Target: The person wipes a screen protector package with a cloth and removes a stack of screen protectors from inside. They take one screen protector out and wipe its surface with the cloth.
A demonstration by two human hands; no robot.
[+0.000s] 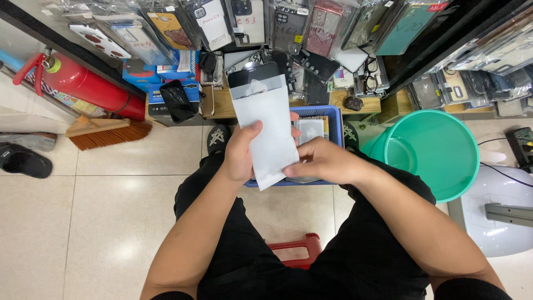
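- My left hand (pixel 240 153) clamps the white sleeve's (pixel 266 130) left edge, above my lap.
- My right hand (pixel 325 161) pinches its near right edge.
- A blue basket (pixel 335 119) sits just beyond; a green bucket (pixel 438 153) crowds the right.
- Open floor (pixel 105 194) lies left.

Matt white paper sleeve (pixel 269 130); glossy floor tiles (pixel 111 200)

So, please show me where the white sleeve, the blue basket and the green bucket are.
white sleeve (pixel 265 125): head view, middle of its flat front.
blue basket (pixel 335 123): head view, its right wall, above the right hand.
green bucket (pixel 444 150): head view, inner wall near the rim.
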